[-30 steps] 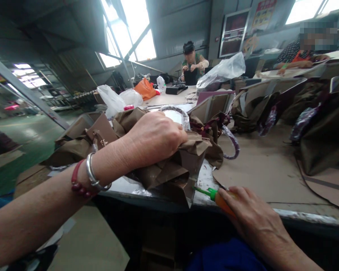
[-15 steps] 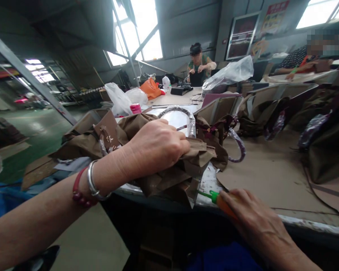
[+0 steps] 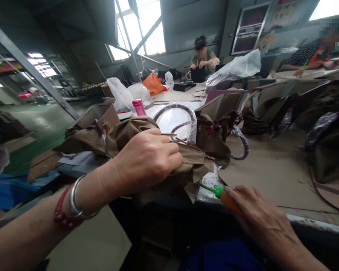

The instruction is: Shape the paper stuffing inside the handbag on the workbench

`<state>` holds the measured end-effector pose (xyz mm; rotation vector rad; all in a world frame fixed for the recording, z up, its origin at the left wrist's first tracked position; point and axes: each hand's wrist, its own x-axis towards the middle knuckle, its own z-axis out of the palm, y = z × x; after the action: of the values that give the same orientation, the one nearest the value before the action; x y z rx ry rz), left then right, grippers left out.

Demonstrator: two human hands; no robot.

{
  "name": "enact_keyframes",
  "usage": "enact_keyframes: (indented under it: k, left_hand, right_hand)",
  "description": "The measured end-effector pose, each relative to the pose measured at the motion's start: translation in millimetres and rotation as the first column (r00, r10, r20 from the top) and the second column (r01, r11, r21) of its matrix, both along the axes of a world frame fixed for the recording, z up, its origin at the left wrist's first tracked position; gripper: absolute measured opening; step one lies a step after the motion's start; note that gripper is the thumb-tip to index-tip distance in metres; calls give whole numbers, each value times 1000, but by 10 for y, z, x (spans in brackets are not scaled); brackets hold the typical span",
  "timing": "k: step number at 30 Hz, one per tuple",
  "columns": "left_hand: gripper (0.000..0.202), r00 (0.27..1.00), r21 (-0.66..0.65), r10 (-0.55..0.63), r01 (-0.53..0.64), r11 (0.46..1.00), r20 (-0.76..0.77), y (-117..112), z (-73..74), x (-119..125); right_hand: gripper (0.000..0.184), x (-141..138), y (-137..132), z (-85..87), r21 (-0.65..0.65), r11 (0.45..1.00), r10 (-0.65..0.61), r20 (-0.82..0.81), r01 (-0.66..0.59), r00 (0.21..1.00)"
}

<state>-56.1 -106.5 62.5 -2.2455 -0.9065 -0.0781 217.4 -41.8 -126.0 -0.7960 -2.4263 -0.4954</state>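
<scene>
Handle [image 3: 192, 126] is wrapped but work appears unfinished: left hand [image 3: 147, 160] clenched on bag [image 3: 190, 169], right hand [image 3: 258, 210] gripping bottle [image 3: 231, 200], nozzle [image 3: 217, 191] near bag.

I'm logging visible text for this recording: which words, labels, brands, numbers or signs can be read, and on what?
None is legible.
Red-and-yellow poster: too blurred to read.
Framed board: any text too blurred to read.
Orange bottle in the right hand: no lettering shows.
</scene>
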Motion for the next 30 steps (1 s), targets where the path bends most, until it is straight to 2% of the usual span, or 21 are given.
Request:
enact_keyframes:
  k: [4, 8, 11, 19, 24, 30]
  left_hand:
    - [24, 998, 9, -35, 35, 999, 54, -154, -59, -40]
    - [26, 991, 22, -49, 47, 999, 125, -286, -150, -82]
    - [19, 988, 19, -63, 61, 998, 144, -373, -221, -111]
    - [12, 980, -6, -51, 53, 999, 193, -605, -327, -148]
    - [14, 975, -20, -59, 65, 998, 213, -702, -380, -191]
    - [19, 963, -14, -80, 86, 996, 258, -802, -484, -270]
  right_hand:
    - [27, -65, -19, 12, -35, 999, -29, -11, 29, 1000]
    - [22, -81, -107, -18, -119, 993, 29, 41, -24, 999]
    - [20, -65, -151, -6, -159, 986, 52, 35, -45, 998]
    - [33, -74, -211, 0, -222, 975, 3, 19, 1, 1000]
    - [23, -119, -332, -54, -250, 968, 6, 24, 0, 1000]
    - [32, -100, -462, -127, -420, 908, -14, -16, 6, 1000]
